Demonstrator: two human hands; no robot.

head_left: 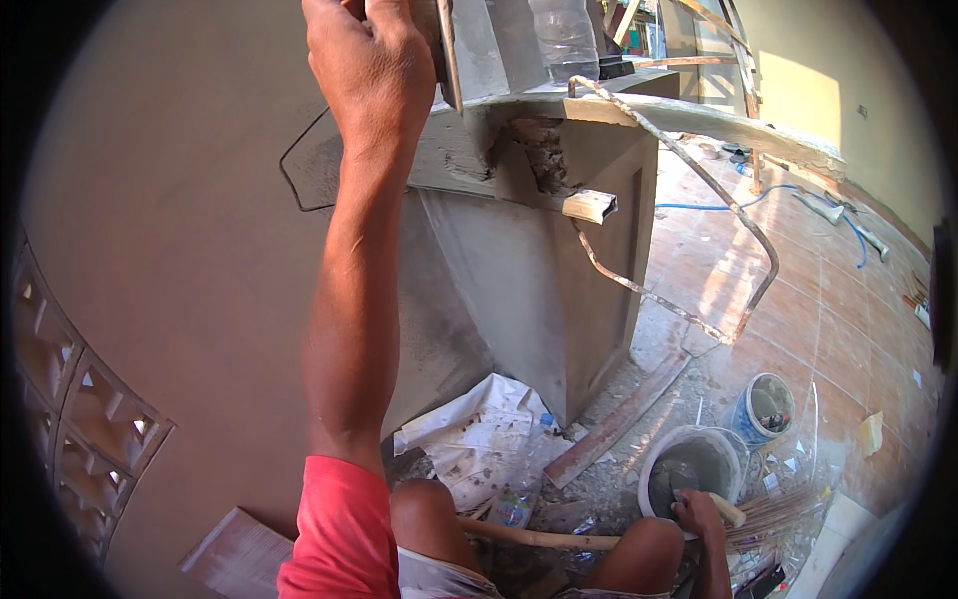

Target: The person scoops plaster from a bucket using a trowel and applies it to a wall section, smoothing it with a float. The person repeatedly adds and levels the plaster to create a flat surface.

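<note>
Two hands. Right hand (696,512): fingers round a pale handle (731,511) at the bucket (715,461) rim; looks light, stiff, maybe slick; grip mid-length. Left hand (377,62) high, fingers cropped, can't tell.

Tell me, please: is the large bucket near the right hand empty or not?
Not empty: grey material shows inside the large bucket, below its rim. I cannot tell how deep it is.

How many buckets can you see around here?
2. The larger pale bucket is by the right hand; the smaller blue bucket stands just beyond it, slightly further right. Others might be hidden behind the grey structure.
</note>
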